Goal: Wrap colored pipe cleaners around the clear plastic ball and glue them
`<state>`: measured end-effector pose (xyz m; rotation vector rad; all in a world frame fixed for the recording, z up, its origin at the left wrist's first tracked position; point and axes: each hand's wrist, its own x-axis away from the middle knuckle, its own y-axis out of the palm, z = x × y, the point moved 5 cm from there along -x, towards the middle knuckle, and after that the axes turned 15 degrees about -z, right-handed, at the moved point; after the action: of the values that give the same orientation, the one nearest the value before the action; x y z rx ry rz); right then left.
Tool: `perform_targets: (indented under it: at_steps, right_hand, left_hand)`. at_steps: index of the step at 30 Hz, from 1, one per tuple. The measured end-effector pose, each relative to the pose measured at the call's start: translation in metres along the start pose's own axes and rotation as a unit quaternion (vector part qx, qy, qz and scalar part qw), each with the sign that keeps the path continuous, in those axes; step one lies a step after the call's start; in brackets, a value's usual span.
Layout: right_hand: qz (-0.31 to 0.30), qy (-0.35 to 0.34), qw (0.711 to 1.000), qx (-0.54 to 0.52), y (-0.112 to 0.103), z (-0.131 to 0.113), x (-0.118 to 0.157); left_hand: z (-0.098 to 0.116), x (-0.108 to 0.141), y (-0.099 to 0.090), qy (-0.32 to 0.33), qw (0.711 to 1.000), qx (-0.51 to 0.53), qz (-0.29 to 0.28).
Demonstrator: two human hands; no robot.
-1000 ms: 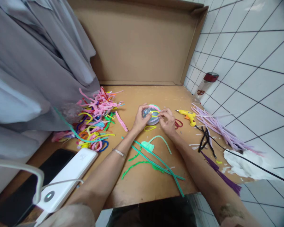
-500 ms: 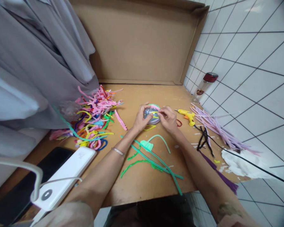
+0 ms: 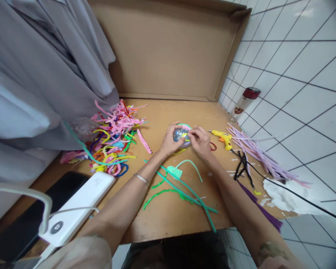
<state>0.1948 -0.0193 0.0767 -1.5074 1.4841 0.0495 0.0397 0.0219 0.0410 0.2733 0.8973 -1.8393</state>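
My left hand (image 3: 170,141) grips a small round ball (image 3: 182,135) with shiny foil and coloured rings around it, held just above the wooden table (image 3: 162,220). My right hand (image 3: 201,142) pinches a short yellow pipe cleaner (image 3: 184,134) against the ball's right side. A yellow pipe cleaner loop (image 3: 179,151) lies on the table under my hands. Green pipe cleaners (image 3: 182,190) lie crossed between my forearms.
A heap of mixed coloured pipe cleaners (image 3: 112,142) lies at the left, under grey cloth (image 3: 39,82). A yellow glue gun (image 3: 222,137), lilac pipe cleaners (image 3: 257,155), black cord and white stuffing (image 3: 285,194) are at the right. A red-capped bottle (image 3: 243,101) stands by the tiled wall. A white power bank (image 3: 78,205) sits front left.
My hands have stayed on the ball, with the right fingers shifting slightly along the yellow pipe cleaner. The view has drifted a little.
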Motion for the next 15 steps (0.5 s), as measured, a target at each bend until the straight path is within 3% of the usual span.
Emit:
perform_targets:
  at_steps: [7, 15]
  right_hand:
    - [0.007, 0.041, 0.999, -0.005, 0.0028, 0.0047, -0.0011]
    - [0.012, 0.041, 0.999, -0.015, 0.0045, 0.0014, -0.0008]
  left_hand:
    - [-0.0019, -0.0016, 0.0021, 0.000, 1.000, -0.005, 0.004]
    - [0.0016, 0.0022, -0.0011, 0.014, 1.000, 0.018, -0.007]
